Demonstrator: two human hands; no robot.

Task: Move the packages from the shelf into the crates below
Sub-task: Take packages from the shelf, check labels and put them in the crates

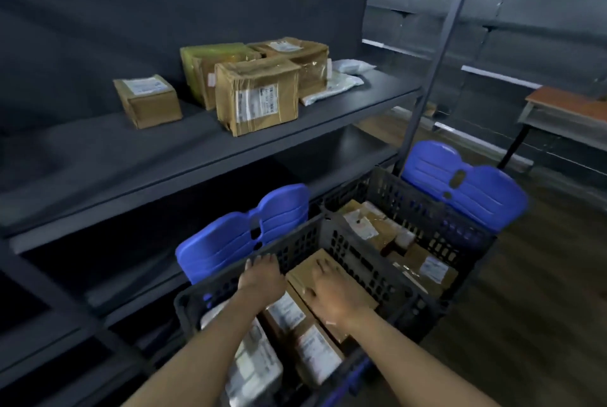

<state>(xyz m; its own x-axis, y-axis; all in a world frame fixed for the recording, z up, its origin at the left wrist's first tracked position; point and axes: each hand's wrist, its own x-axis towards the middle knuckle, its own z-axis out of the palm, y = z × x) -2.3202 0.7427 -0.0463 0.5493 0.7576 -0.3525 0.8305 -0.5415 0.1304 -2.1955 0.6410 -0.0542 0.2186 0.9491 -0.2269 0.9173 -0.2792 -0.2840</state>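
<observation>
Both arms reach into the near crate — left hand fingers straight at its rim, right hand flat, fingers spread, on a brown box; white labels blurred, unreadable.

Person's left hand & right hand both bare, w/ bare forearms showing up to frame edge. Slim wrists. Finer detail too blurred to tell.

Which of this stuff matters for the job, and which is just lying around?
Job: shelf, cardboard boxes, white bags, near crate, far crate.
Lying about: wooden desk, grey racks behind.
</observation>
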